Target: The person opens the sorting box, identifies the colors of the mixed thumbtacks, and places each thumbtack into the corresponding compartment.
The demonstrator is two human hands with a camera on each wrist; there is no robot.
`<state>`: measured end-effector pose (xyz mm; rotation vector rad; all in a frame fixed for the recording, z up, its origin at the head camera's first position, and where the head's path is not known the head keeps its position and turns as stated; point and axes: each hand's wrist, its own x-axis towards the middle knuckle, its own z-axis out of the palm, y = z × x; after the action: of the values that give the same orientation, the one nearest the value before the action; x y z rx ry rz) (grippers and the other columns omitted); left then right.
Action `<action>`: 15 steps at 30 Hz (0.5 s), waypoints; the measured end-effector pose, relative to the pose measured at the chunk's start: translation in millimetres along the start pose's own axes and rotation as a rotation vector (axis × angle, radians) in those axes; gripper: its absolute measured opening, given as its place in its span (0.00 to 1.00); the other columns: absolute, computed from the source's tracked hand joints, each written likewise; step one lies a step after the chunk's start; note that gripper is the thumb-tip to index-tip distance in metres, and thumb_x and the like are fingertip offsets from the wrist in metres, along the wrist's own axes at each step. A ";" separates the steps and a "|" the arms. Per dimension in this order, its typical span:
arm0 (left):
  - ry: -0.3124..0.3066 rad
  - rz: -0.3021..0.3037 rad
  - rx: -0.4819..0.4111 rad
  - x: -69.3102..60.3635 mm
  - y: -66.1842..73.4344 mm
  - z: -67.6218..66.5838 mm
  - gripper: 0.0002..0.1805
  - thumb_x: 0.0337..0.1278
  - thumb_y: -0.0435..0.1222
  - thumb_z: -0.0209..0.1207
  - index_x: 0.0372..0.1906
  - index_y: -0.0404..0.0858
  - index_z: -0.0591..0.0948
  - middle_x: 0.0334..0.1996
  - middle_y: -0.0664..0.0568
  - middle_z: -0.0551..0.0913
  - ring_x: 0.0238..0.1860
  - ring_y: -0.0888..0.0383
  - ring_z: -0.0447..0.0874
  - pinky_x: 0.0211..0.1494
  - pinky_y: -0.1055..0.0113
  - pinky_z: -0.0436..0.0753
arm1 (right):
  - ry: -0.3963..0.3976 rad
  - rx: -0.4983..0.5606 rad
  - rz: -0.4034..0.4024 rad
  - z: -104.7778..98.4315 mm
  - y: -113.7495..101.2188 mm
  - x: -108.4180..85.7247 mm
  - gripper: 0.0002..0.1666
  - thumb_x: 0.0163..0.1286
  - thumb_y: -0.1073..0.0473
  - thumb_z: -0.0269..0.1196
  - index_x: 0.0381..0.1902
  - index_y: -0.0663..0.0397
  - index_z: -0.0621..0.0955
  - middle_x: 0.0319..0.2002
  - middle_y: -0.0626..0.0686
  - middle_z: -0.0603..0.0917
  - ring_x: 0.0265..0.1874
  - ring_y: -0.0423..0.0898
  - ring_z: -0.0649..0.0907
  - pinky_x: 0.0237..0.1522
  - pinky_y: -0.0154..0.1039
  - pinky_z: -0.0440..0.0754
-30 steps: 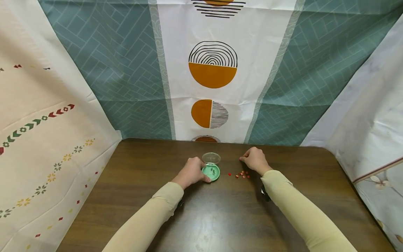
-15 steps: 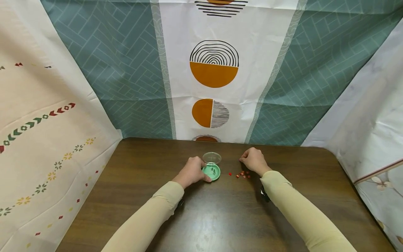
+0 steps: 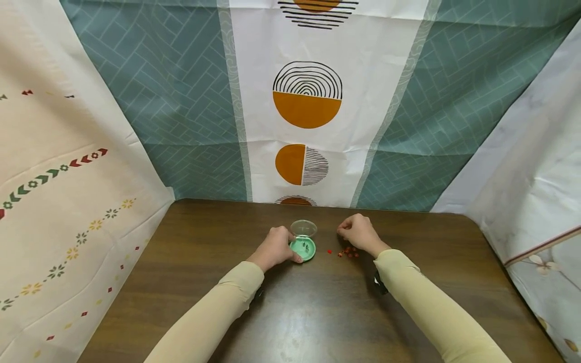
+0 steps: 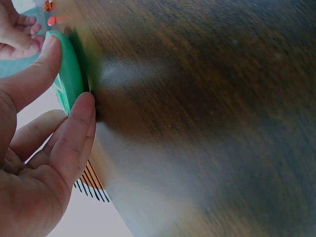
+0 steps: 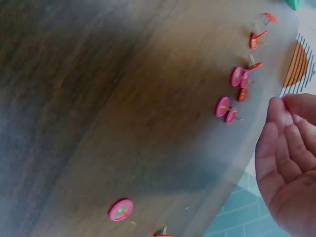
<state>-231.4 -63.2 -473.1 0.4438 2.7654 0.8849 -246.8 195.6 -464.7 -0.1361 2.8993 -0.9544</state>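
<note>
My left hand [image 3: 277, 248] [image 4: 42, 148] grips the round green case [image 3: 299, 255] [image 4: 72, 74], thumb on one side and fingers on the other. Its clear lid [image 3: 303, 228] stands open at the back; small dark marks show inside. My right hand [image 3: 362, 234] [image 5: 291, 163] is above the table, behind the pile of red and pink thumbtacks [image 3: 349, 252] [image 5: 237, 76]. Thumb and index finger pinch a tiny pinkish bit, seemingly a thumbtack, mostly hidden by the fingertips. One red thumbtack [image 3: 329, 251] [image 5: 270, 18] lies between case and pile.
The brown wooden table [image 3: 290, 312] reaches to a patterned cloth [image 3: 308, 111] at the back, with more cloth at both sides. In the right wrist view a separate pink thumbtack [image 5: 121, 210] lies apart from the others, with part of another at the bottom edge.
My right hand has shifted a little left towards the case, its fingertips still together. My left hand keeps its grip on the case. The head view has moved slightly.
</note>
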 end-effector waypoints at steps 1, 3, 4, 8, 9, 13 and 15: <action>0.001 -0.004 -0.002 -0.8 -0.2 -0.4 0.37 0.21 0.47 0.79 0.47 0.34 0.84 0.47 0.46 0.85 0.51 0.53 0.80 0.52 0.61 0.79 | 0.001 0.009 -0.014 0.5 -2.2 -0.2 0.07 0.62 0.57 0.64 0.32 0.52 0.87 0.27 0.49 0.87 0.23 0.40 0.83 0.29 0.35 0.79; -0.001 -0.012 -0.005 -2.3 -0.9 -0.7 0.37 0.21 0.47 0.79 0.47 0.34 0.84 0.47 0.46 0.84 0.52 0.52 0.80 0.54 0.60 0.79 | -0.001 0.024 -0.043 1.5 -6.8 -0.7 0.06 0.61 0.56 0.64 0.32 0.51 0.87 0.27 0.48 0.87 0.23 0.40 0.83 0.29 0.34 0.79; -0.002 -0.015 -0.009 -3.0 -1.2 -0.8 0.37 0.21 0.46 0.79 0.46 0.34 0.84 0.47 0.46 0.84 0.52 0.51 0.80 0.54 0.60 0.78 | -0.005 0.033 -0.054 2.0 -9.0 -1.0 0.06 0.61 0.56 0.65 0.32 0.51 0.86 0.27 0.48 0.87 0.23 0.41 0.83 0.28 0.35 0.79; 0.003 -0.010 -0.012 -3.3 -1.7 -0.7 0.37 0.20 0.46 0.79 0.46 0.34 0.84 0.47 0.46 0.84 0.53 0.51 0.80 0.55 0.59 0.78 | -0.026 0.085 -0.096 1.8 -18.3 -2.5 0.07 0.61 0.57 0.65 0.35 0.53 0.87 0.29 0.49 0.87 0.24 0.44 0.84 0.27 0.34 0.80; 0.008 -0.008 -0.015 -2.9 -1.6 -0.6 0.37 0.20 0.46 0.79 0.46 0.33 0.84 0.47 0.46 0.84 0.53 0.51 0.80 0.55 0.59 0.78 | -0.030 0.098 -0.103 1.2 -20.4 -3.1 0.08 0.61 0.57 0.65 0.35 0.53 0.87 0.30 0.49 0.87 0.24 0.44 0.84 0.27 0.34 0.80; 0.016 0.008 -0.011 -0.7 -0.5 -0.1 0.37 0.19 0.46 0.79 0.45 0.33 0.84 0.46 0.46 0.85 0.51 0.53 0.81 0.53 0.60 0.79 | -0.056 0.131 -0.141 -2.7 -28.9 -6.0 0.09 0.61 0.60 0.64 0.38 0.54 0.87 0.34 0.52 0.88 0.27 0.41 0.84 0.30 0.34 0.81; 0.015 0.012 -0.004 0.3 0.0 0.2 0.37 0.18 0.46 0.80 0.45 0.34 0.85 0.45 0.46 0.85 0.49 0.54 0.81 0.53 0.61 0.79 | -0.070 0.136 -0.155 -4.5 -32.2 -7.5 0.09 0.62 0.60 0.63 0.38 0.54 0.87 0.36 0.52 0.88 0.28 0.39 0.83 0.31 0.34 0.80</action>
<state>-231.6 -63.1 -473.2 0.4560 2.7764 0.9005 -237.9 173.3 -441.5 -0.3815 2.7821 -1.1423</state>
